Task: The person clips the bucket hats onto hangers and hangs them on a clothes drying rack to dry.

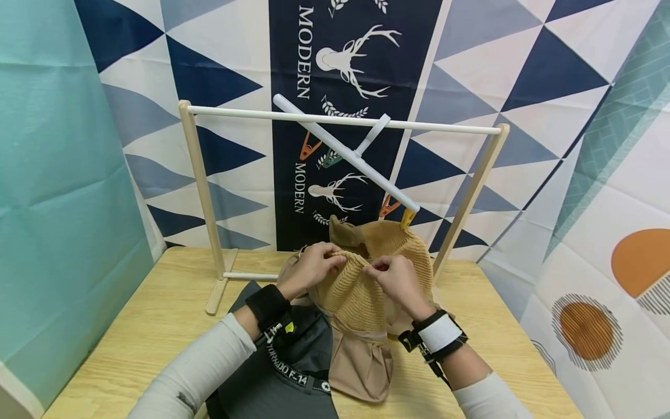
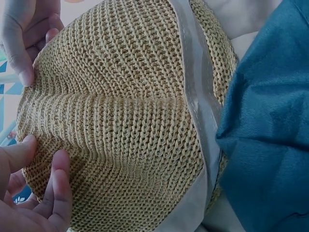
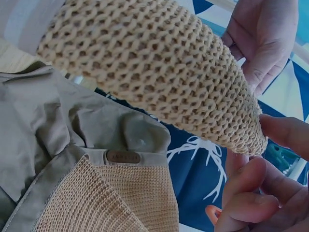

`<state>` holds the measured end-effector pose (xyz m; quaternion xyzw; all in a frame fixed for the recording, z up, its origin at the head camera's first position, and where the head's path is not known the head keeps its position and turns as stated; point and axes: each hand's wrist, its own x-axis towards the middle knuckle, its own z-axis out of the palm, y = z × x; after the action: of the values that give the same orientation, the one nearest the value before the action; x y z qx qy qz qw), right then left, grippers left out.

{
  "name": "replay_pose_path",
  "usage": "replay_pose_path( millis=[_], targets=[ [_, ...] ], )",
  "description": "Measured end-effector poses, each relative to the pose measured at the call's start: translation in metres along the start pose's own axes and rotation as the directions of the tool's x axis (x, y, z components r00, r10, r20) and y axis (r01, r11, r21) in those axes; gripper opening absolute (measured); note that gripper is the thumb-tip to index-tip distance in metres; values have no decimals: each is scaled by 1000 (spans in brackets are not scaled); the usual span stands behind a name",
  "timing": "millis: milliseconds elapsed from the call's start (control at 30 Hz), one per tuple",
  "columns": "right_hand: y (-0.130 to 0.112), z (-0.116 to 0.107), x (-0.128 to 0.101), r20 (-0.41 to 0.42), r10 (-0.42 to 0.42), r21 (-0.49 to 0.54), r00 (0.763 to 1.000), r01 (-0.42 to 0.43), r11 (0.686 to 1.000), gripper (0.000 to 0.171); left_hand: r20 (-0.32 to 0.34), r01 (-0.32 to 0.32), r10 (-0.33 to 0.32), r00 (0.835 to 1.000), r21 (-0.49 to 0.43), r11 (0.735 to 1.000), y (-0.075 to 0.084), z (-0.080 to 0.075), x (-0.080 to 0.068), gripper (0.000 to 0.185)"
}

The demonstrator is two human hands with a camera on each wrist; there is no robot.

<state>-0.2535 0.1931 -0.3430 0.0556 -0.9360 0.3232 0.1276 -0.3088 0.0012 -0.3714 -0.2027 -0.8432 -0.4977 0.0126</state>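
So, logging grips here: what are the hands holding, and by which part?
Both the left hand and right hand pinch the knitted straw hat at its top edge.

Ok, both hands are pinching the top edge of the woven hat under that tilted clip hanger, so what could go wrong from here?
1. The white clip hanger hangs steeply tilted on the rail, so weight on its low end might tip it further or slide it.
2. The left hand and right hand pinch only the edge of the woven hat, which could slip or stretch.
3. The grey cap lies partly under it and might get dragged.
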Motion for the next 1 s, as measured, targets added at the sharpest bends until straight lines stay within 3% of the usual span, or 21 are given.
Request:
replay_pose_path(
  millis=[233, 700, 1000],
  targets=[
    [0, -3, 2, 25, 17, 12, 1000, -17, 1000, 24, -9, -16, 17, 1000, 22, 1000, 2, 1, 3, 16],
    [7, -10, 7, -14, 10, 7, 1000, -10, 1000, 33, 10, -45, 45, 999, -7, 999, 3, 4, 7, 16],
    [9, -17, 11, -34, 33, 24, 999, -32, 999, 39, 1, -79, 79, 997, 31, 996, 8, -2, 13, 15]
  ],
)
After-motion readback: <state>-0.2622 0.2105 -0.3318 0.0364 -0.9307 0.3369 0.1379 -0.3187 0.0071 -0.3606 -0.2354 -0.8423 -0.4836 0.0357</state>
